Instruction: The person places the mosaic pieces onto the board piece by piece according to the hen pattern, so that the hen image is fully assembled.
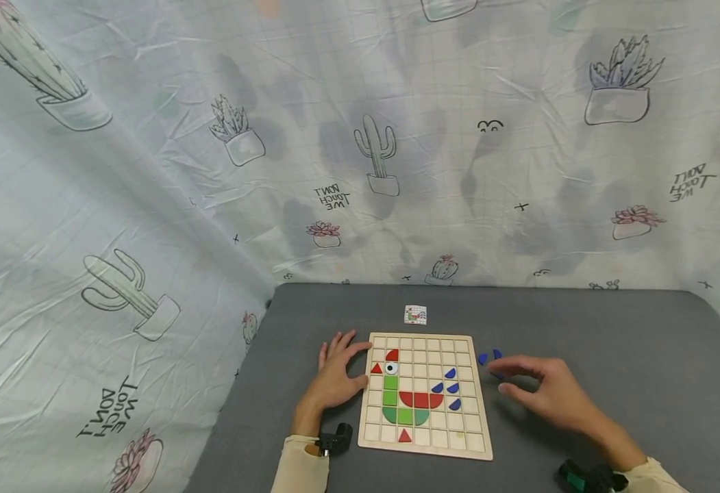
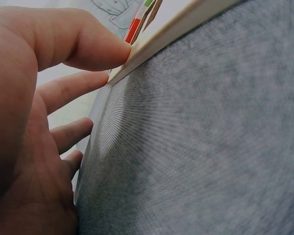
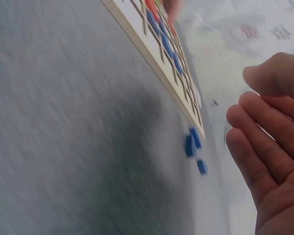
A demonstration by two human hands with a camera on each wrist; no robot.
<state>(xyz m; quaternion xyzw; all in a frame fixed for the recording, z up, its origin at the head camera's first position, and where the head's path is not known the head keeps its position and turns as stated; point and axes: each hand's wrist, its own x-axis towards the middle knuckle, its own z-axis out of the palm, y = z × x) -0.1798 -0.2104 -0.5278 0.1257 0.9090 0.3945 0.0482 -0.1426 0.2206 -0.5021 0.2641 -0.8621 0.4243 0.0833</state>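
Observation:
A square wooden grid board (image 1: 424,451) lies on the table, with coloured flat pieces set in its cells. My left hand (image 1: 333,380) is at the board's left side, thumb and index fingertip touching its edge and the other fingers spread. Several blue pieces (image 1: 451,373) sit toward the board's right side, near a red boat-like row (image 1: 420,400). Beyond the right edge lie a few loose blue pieces (image 1: 483,358), partly hidden by my right hand (image 1: 551,390). That hand hovers with thumb and fingers apart, and the right wrist view shows nothing between them.
Behind the board lies a small card (image 1: 416,315) with a coloured grid picture. The grey table (image 1: 612,329) extends on both sides of the board. A cactus-printed cloth (image 1: 433,226) hangs behind the table and along its left side.

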